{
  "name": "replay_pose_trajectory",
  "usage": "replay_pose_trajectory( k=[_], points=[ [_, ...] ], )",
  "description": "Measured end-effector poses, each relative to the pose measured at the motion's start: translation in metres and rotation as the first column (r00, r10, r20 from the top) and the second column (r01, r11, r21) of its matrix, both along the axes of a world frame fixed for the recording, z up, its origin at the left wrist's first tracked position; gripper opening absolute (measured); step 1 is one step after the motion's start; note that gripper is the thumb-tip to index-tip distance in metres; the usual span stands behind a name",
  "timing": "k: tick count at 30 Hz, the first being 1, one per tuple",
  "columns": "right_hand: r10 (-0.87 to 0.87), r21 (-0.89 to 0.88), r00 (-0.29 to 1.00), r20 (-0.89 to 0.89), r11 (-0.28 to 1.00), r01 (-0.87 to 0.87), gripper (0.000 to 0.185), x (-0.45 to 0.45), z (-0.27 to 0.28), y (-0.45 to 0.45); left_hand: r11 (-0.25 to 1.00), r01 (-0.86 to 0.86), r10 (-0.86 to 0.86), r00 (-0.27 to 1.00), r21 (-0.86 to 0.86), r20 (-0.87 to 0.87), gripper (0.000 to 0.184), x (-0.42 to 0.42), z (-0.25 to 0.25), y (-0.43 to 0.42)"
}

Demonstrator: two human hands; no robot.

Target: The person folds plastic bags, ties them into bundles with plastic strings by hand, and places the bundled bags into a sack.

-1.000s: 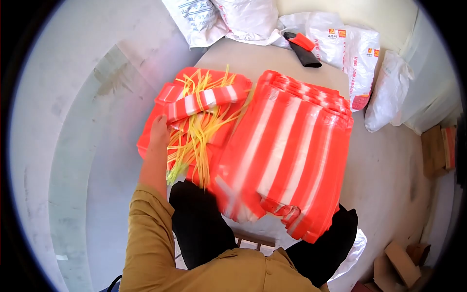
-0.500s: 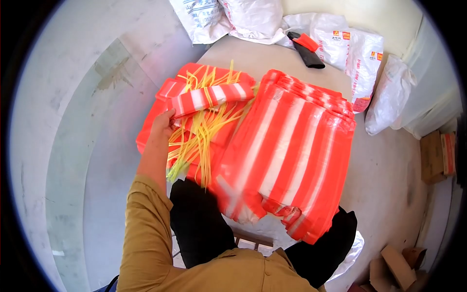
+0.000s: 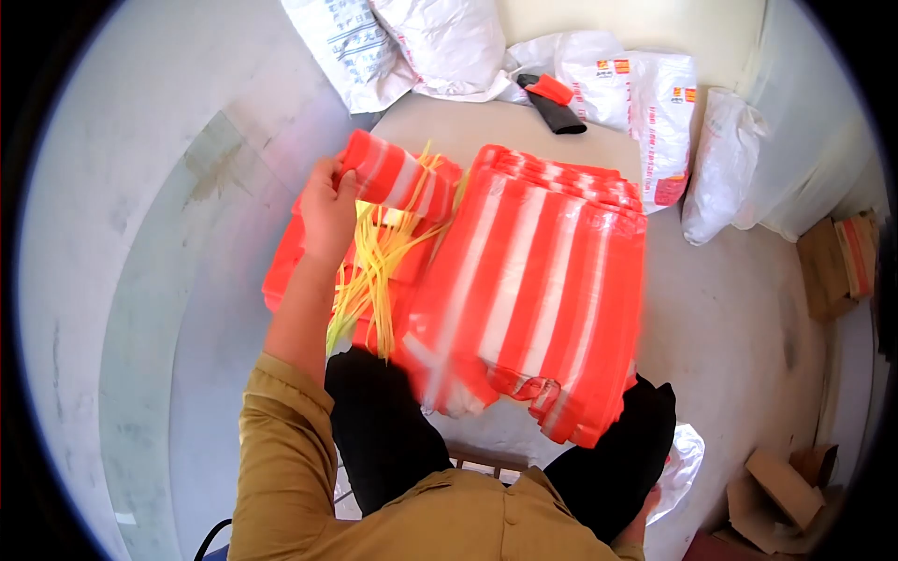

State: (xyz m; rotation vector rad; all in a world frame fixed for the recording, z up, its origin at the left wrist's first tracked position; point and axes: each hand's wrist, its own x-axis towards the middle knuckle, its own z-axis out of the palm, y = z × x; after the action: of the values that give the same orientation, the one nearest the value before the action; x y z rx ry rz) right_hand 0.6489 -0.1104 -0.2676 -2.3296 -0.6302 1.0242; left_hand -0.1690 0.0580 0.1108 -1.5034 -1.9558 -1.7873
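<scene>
My left hand (image 3: 329,208) is closed on the left end of a folded bundle of red-and-white striped plastic bags (image 3: 400,178). The bundle is tilted, its left end raised. Loose yellow strips (image 3: 377,271) hang below and around it, over a pile of red plastic bags (image 3: 282,266). To the right, a thick stack of striped plastic bags (image 3: 538,271) lies flat, its handle ends towards my lap. My right hand (image 3: 649,503) shows only in part, low beside my right thigh near a crumpled clear plastic bag (image 3: 681,472); its fingers are mostly hidden.
Full white sacks (image 3: 447,47) stand along the back of the table (image 3: 440,110), with a black roll with a red piece (image 3: 558,110) in front of them. Another white bag (image 3: 722,168) leans at the right. Cardboard boxes (image 3: 828,269) and opened cardboard (image 3: 776,496) lie on the right.
My left hand has lifted the left end of the folded bundle up and away. My right hand has come partly into view at the lower right. The whole view has shifted slightly.
</scene>
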Motion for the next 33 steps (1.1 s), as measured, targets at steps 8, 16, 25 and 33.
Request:
replay_pose_trajectory(
  k=[8,16,25,33],
  points=[
    [0.047,0.686,0.975,0.216,0.703,-0.186,0.049,-0.020,0.140,0.094,0.931,0.364,-0.363,0.929,0.008,-0.065,0.007,0.141,0.107,-0.061],
    [0.811,0.719,0.494,0.313,0.138,-0.682,0.108,-0.232,0.392,0.077,0.652,0.752,-0.755,0.632,0.099,0.177,0.010,0.194,0.086,-0.106],
    [0.902,0.594,0.276,-0.333,0.427,-0.681,0.038,-0.216,0.305,0.034,0.516,0.843,-0.692,0.513,-0.149,0.507,0.009,0.273,0.023,-0.115],
    [0.591,0.680,0.611,-0.527,0.724,-0.113,0.037,-0.094,0.255,-0.001,0.221,0.970,-0.801,0.242,-0.104,0.548,0.093,0.358,0.027,-0.122]
  ],
)
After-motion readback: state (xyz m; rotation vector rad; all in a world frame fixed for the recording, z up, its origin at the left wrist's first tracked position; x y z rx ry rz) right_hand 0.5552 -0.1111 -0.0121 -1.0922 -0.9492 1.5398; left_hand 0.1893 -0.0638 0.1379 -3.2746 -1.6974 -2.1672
